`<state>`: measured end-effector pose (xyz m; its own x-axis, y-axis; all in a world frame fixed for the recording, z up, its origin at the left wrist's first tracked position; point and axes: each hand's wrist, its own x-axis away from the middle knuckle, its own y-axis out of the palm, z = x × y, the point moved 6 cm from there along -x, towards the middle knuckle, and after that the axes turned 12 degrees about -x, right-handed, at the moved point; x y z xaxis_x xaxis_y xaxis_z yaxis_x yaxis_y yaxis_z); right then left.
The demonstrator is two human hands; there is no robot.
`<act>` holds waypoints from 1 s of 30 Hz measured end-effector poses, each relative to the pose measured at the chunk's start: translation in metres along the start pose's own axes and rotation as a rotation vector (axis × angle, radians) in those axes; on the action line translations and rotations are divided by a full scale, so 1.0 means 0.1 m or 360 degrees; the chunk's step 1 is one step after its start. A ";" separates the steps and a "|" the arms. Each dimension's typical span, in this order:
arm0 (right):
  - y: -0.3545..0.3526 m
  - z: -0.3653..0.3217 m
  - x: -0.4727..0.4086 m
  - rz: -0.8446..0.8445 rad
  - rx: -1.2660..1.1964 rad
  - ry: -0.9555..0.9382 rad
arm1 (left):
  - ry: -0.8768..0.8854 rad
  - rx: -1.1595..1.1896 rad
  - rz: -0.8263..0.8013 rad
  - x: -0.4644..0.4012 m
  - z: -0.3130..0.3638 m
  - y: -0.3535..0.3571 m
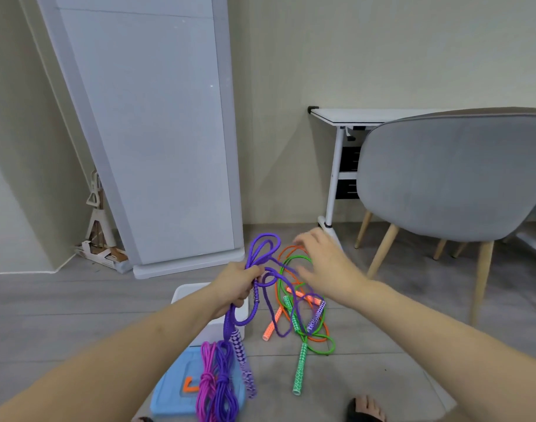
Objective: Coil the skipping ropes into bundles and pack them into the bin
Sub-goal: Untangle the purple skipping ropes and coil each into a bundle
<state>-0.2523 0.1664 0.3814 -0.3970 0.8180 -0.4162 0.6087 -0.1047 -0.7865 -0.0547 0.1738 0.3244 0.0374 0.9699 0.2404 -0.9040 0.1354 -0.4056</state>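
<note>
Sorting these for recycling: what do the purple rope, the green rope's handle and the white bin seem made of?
Purple rope: looks like braided fabric cord, matte and limp, judging by its soft loops. Green rope's handle: probably plastic or rubbery grip, with a white lattice pattern. White bin: likely smooth moulded plastic, with rounded corners and an even sheen.

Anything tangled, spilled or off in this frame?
Yes. The green rope, orange rope and the loose end of the purple rope lie interlaced on the floor right of the white bin. The left hand grips purple loops; the right hand hovers open.
</note>
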 end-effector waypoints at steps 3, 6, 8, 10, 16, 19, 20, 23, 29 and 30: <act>0.36 -0.18 0.05 -0.0235 -0.0553 0.0296 | 0.0008 0.0003 -0.0030 0.01 0.02 0.06; 0.57 -0.14 0.11 -0.0307 -0.0653 0.0491 | 0.0022 0.0027 -0.0045 0.02 0.05 0.10; 0.59 -0.11 0.09 -0.0265 -0.0826 0.0605 | 0.0020 0.0070 -0.0049 0.01 0.05 0.11; 0.60 -0.13 0.07 -0.0343 -0.0960 0.0677 | 0.0021 0.0038 -0.0030 0.01 0.04 0.08; -0.02 0.02 -0.15 -0.0228 -0.0636 0.0608 | -0.0023 -0.0132 0.0097 -0.08 -0.11 -0.13; -0.22 0.14 -0.12 0.0063 -0.1795 0.0964 | -0.0066 -0.0125 0.0127 -0.11 -0.20 -0.18; -0.27 0.12 -0.10 0.0115 -0.2273 0.1045 | -0.0070 -0.0117 0.0131 -0.11 -0.22 -0.19; -0.53 0.07 -0.07 0.0314 -0.3206 0.1017 | -0.0082 -0.0126 0.0142 -0.15 -0.30 -0.20; -0.87 0.13 -0.09 0.0423 -0.3066 0.0875 | -0.0132 -0.0006 0.0172 -0.19 -0.37 -0.20; -0.82 0.16 -0.07 0.0368 -0.2966 0.0901 | -0.0130 0.0039 0.0176 -0.19 -0.35 -0.20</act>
<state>-0.3105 0.1603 0.4413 -0.2183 0.9749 0.0440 0.6031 0.0994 0.7915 -0.0220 0.1598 0.2973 -0.0972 0.9589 0.2667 -0.9109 0.0223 -0.4121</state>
